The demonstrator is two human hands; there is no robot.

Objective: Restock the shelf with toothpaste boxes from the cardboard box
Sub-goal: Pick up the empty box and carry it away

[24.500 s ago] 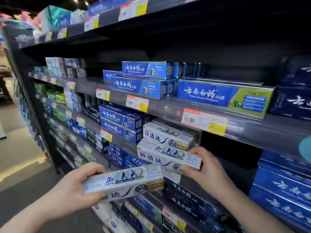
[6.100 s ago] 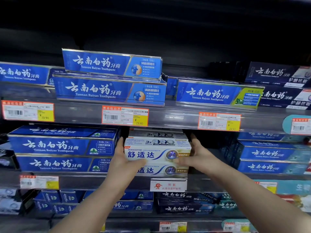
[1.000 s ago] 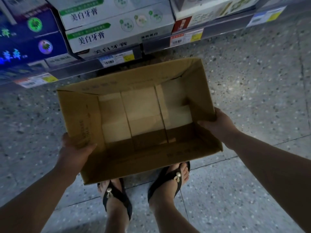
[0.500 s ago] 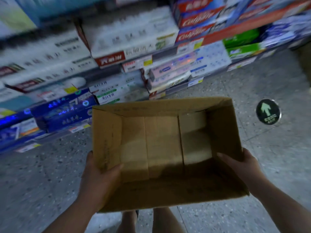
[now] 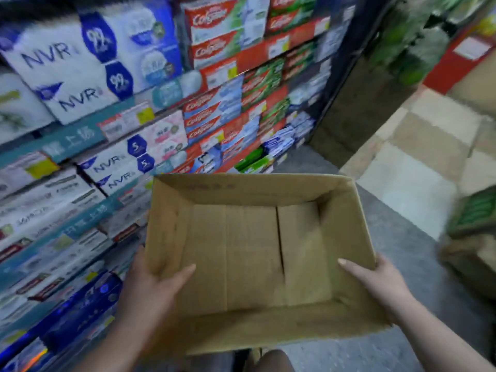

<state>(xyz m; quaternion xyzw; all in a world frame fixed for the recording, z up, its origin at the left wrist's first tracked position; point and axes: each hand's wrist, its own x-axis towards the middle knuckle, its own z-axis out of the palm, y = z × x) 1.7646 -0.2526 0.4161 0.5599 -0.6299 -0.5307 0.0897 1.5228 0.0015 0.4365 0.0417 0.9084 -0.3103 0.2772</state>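
cardboard box (image 5: 255, 253) | opening up, long axis left-right | both hands gripping sides

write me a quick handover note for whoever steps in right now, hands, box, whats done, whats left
Left hand: grip on the left wall of the cardboard box, thumb inside.
Right hand: grip on the right wall, thumb inside.
Box: held up off the floor, open top, nothing inside but its bottom flaps.
Shelves on the left are full of toothpaste boxes; the view is blurred.
Done: box is emptied.
Left: probably just get rid of the empty box, or fetch more stock if gaps remain.
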